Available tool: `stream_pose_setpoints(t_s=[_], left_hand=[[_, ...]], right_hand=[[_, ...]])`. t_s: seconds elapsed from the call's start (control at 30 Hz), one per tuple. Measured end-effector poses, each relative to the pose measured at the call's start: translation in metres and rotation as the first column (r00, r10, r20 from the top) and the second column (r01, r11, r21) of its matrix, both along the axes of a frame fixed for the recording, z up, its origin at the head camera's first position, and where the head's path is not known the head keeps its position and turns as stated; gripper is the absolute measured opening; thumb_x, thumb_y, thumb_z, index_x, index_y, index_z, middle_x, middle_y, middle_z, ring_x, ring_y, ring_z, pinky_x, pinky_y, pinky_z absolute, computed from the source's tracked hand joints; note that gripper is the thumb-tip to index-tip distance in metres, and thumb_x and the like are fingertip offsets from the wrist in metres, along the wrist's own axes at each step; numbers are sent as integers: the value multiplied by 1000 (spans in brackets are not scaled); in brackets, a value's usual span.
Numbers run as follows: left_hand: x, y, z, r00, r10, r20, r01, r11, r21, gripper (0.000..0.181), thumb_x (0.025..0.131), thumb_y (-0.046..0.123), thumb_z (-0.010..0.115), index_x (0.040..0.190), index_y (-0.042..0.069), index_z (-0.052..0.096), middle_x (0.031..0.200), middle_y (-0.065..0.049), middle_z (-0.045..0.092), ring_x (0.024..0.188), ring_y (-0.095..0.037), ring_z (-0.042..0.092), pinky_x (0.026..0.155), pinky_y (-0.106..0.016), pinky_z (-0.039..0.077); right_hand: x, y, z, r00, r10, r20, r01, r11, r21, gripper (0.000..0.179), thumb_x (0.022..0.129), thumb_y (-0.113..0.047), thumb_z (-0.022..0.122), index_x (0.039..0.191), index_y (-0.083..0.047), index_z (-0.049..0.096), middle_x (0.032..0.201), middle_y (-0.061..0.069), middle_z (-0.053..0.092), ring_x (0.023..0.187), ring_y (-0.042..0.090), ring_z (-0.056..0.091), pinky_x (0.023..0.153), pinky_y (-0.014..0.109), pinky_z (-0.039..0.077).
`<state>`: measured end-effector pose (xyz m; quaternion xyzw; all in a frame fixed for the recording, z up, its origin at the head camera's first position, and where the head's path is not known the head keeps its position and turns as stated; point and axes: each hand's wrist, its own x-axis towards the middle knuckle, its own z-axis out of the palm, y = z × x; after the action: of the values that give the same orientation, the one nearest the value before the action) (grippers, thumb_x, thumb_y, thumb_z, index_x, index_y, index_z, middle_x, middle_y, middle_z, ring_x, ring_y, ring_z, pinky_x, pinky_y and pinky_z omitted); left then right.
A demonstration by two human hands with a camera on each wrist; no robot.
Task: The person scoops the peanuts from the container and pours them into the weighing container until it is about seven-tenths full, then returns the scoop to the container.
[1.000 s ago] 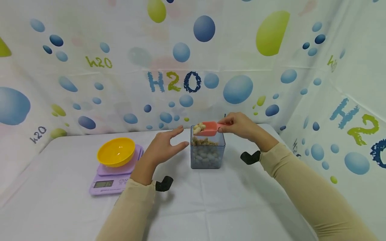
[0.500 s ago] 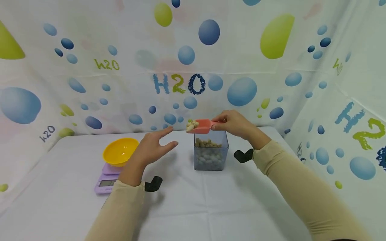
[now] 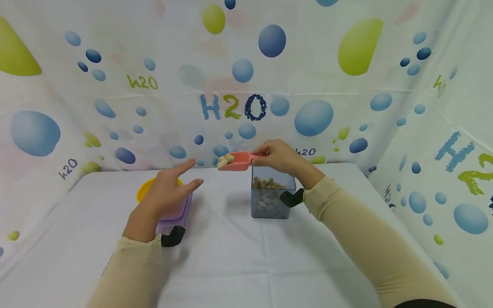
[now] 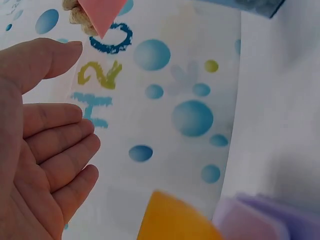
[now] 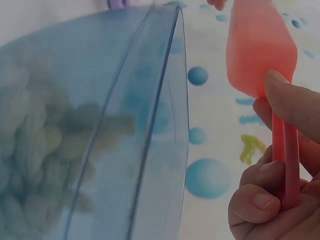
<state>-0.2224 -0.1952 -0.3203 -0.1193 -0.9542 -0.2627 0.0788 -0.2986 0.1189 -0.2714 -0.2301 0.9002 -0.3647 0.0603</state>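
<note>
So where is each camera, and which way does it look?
Head: worn on the head, looking forward and down over the table; left hand, right hand and sleeves show.
Left wrist: worn there, looking past the left hand's palm at the spotted cloth, with part of the yellow bowl below.
Right wrist: worn there, looking past the see-through container and along the right hand.
Shared: head and right wrist both show the right hand gripping the pink scoop.

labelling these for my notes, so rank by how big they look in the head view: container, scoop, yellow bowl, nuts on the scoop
Largest to smallest:
1. Container
2. Scoop
3. Nuts on the scoop
Unranked: the yellow bowl, since the left hand hides much of it.
</note>
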Motion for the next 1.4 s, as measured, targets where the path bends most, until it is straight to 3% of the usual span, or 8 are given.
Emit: stream_pose_setpoints(t_s=[0.23, 0.63, 0.97, 1.1, 1.4], left_hand=[[12, -33, 0, 996, 86, -6, -86, 995, -44, 72, 93, 58, 55, 153, 21, 38, 149, -18, 47, 132, -44, 45, 108, -64, 35], [29, -79, -16, 989, 135, 59, -132, 989, -66, 78, 93, 58, 54, 156, 17, 31, 151, -24, 41, 127, -48, 45, 101, -69, 38], [31, -98, -26, 980, 156, 127, -141, 983, -117, 90, 90, 65, 53, 157, 14, 24, 152, -28, 36, 133, -55, 36, 100, -75, 32], [30, -103, -27, 969, 171, 181, -149, 980, -130, 95, 89, 68, 53, 158, 13, 18, 153, -30, 33, 133, -57, 34, 99, -76, 31], [29, -107, -30, 938, 205, 278, -173, 975, -136, 111, 80, 76, 56, 159, 13, 10, 155, -31, 27, 134, -58, 31, 96, -76, 33]], right_hand=[[-2, -30, -1, 999, 29, 19, -29, 999, -14, 34, 89, -33, 74, 119, -17, 73, 114, 0, 63, 101, 21, 53, 78, 34, 51], [2, -87, -9, 996, 85, 31, -85, 996, -11, 36, 89, -33, 74, 120, -16, 73, 106, -2, 64, 99, 19, 53, 76, 31, 50], [10, -124, -21, 993, 98, 72, -96, 995, -29, 34, 89, -30, 74, 119, -15, 73, 103, -4, 66, 95, 17, 58, 79, 29, 52], [12, -137, -27, 994, 105, 34, -105, 994, 3, 35, 89, -29, 73, 120, -13, 73, 106, -2, 66, 95, 17, 56, 76, 26, 52], [16, -160, -42, 998, 49, -48, -47, 998, 43, 33, 89, -28, 75, 118, -14, 74, 98, 0, 56, 92, 16, 51, 67, 21, 48]])
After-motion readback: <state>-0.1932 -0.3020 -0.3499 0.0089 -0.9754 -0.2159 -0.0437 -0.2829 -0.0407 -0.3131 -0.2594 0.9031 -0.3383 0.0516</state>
